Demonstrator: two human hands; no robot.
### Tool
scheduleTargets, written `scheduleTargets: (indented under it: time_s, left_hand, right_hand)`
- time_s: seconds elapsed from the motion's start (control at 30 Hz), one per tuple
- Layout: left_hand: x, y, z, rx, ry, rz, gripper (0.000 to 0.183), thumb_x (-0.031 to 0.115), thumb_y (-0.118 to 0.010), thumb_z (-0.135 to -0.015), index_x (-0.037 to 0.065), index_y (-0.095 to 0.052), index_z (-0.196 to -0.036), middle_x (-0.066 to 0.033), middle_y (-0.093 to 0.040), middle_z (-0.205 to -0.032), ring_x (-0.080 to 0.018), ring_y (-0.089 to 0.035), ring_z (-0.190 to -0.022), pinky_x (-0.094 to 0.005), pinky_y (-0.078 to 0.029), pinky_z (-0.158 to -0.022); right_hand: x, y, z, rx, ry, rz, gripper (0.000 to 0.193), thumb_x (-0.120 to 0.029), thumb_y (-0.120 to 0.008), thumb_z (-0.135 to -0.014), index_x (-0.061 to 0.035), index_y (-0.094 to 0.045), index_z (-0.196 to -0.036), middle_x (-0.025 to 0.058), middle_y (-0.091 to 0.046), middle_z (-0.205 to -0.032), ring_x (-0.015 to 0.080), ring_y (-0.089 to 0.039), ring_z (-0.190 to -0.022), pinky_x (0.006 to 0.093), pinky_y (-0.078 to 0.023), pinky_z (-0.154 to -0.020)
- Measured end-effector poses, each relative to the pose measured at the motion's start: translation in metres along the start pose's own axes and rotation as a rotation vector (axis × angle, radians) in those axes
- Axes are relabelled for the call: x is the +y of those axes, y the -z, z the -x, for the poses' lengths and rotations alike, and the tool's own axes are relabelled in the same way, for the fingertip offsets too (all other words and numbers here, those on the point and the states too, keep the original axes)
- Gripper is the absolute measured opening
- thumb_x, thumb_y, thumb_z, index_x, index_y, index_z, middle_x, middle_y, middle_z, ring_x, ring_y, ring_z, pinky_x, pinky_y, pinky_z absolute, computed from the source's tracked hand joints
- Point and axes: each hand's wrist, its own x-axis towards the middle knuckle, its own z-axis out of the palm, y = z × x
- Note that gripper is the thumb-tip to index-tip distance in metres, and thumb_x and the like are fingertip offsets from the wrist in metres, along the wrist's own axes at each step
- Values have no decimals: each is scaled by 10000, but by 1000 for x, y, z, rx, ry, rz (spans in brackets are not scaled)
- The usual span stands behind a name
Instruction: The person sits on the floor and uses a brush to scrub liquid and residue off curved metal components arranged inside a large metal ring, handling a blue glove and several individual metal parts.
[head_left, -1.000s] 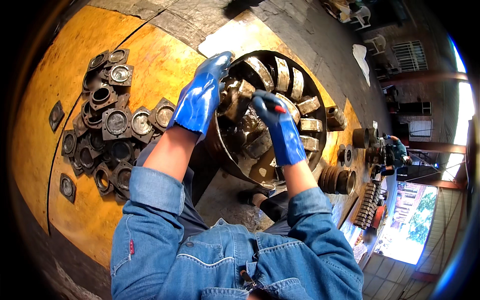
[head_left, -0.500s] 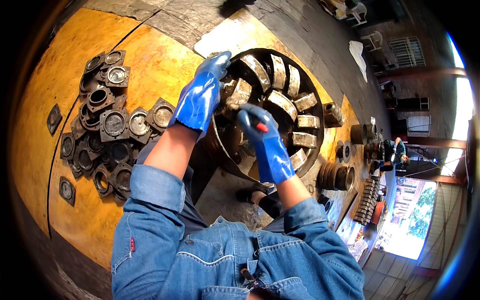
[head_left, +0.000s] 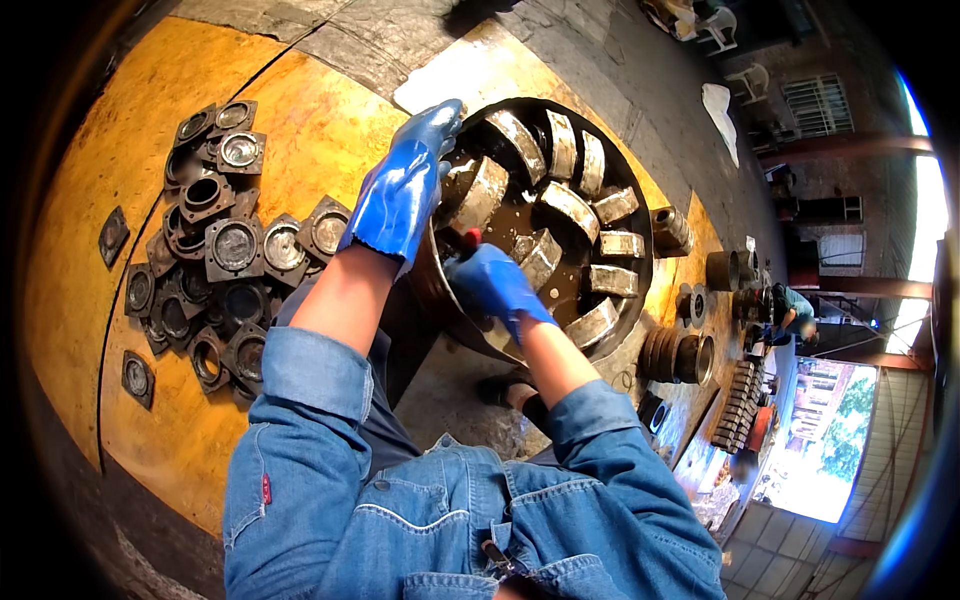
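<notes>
Head view, wide and fisheye, looking down past denim sleeves to two blue-gloved hands at a round metal tub [head_left: 431, 285] just beyond the knees. Left hand [head_left: 427, 132] at the tub's upper-left rim, fingers bent over the edge, firmness of grip impossible to tell. Right hand [head_left: 492, 282] low in the tub's near-left part, fingers closed around a red-tipped tool [head_left: 471, 240], mostly hidden by the glove. Inside the tub, a dark, wet-looking bottom and many curved metal blocks [head_left: 569, 212], several side by side along the far and right wall.

To the left, scuffed, stained yellow flooring [head_left: 310, 115] crossed by dark seams, bearing a heap of square metal plates [head_left: 233, 247] with round centres, two lying apart. Past the tub, grey floor [head_left: 655, 95]. To the right, a stack of rings [head_left: 672, 357]. Farther right, seemingly turned sideways, a workshop: white cloth [head_left: 719, 118], barred window [head_left: 817, 107], bending co-worker [head_left: 793, 310], bright opening [head_left: 818, 440] onto greenery.
</notes>
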Motion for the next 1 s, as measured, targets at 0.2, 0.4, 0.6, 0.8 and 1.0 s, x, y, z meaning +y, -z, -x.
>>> scheduleTargets:
  time_s: [0.2,0.4,0.6,0.8,1.0]
  left_hand:
    - [3,-2,-9,54,54,-71,616,456,-607,-993,130,-485,-1501,-100,-538,-1455,-303,-482,-1334,-487,-360,-1062]
    - [10,-16,-31,98,87,-137,715,526,-630,-966,135,-457,-1539,-111,-505,-1541,-333,-417,-1439,-538,-279,-1177]
    - [15,-21,-18,77,50,-129,695,499,-610,-988,118,-445,-1546,-136,-492,-1551,-336,-409,-1449,-530,-278,-1184]
    - [7,-18,-14,-11,-7,-119,694,496,-600,-993,116,-438,-1551,-137,-489,-1555,-334,-404,-1454,-527,-272,-1189]
    - [7,-17,-8,-3,18,-103,693,495,-596,-995,116,-436,-1552,-137,-489,-1555,-333,-404,-1453,-526,-270,-1190]
  right_hand:
    - [-5,63,33,138,182,-842,567,-475,-758,-904,27,-713,-1161,115,-744,-1031,177,-679,-934,310,-519,-873]
    - [-19,63,20,346,184,-804,630,-542,-633,-975,63,-731,-1125,120,-752,-958,193,-669,-914,339,-516,-825]
    - [0,18,-1,308,109,-545,502,-444,-661,-867,42,-717,-979,176,-754,-940,247,-704,-924,381,-541,-900]
    - [-38,81,11,420,-229,-488,673,-440,-640,-830,60,-591,-1277,267,-673,-1234,317,-682,-1058,381,-537,-945]
    - [11,24,-22,152,85,-910,218,-210,-669,-879,-41,-651,-1015,99,-705,-918,140,-670,-833,285,-542,-722]
